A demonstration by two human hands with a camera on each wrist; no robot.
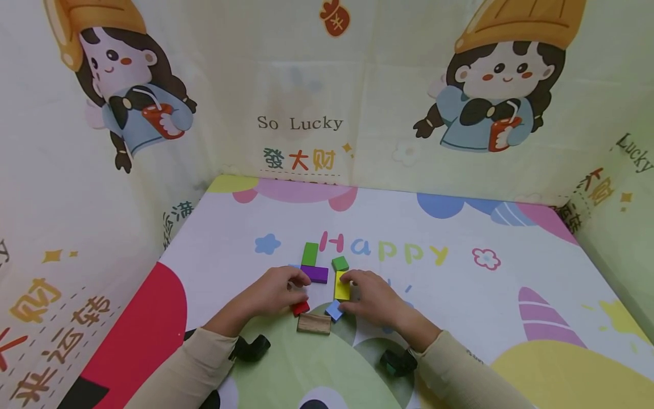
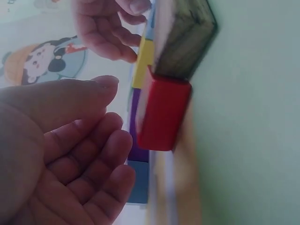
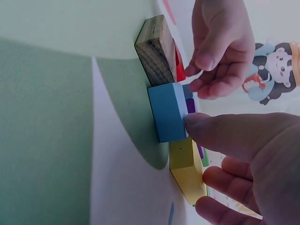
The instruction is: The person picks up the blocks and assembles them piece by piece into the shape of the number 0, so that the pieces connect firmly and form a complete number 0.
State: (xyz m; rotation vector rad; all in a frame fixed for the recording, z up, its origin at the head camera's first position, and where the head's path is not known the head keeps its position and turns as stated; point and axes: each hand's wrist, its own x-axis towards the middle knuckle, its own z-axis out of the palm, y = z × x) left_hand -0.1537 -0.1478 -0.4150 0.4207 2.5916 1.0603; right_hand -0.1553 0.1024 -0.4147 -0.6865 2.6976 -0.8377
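Observation:
Wooden blocks lie in a rough ring. My left hand (image 1: pixel 278 289) is beside the red block (image 1: pixel 300 308) and the purple block (image 1: pixel 314 274), fingers loosely bent; the left wrist view shows nothing in its grasp. A second blue block (image 2: pixel 138 183) is mostly hidden behind that hand in the head view. At the ring's right side, my right hand (image 1: pixel 375 298) has its thumb tip at the light blue block (image 3: pixel 168 112) and its fingertips at the yellow block (image 1: pixel 341 289). A bare wood-grain block (image 1: pixel 314 324) lies nearest me, between red and light blue.
A green block (image 1: pixel 309 254) extends beyond the purple one, and a small green block (image 1: pixel 340 263) sits past the yellow one. The printed tabletop (image 1: pixel 214 238) meets cloth walls (image 1: pixel 388 102) at the back and sides. Black wrist straps with devices (image 1: pixel 398 363) are on both forearms.

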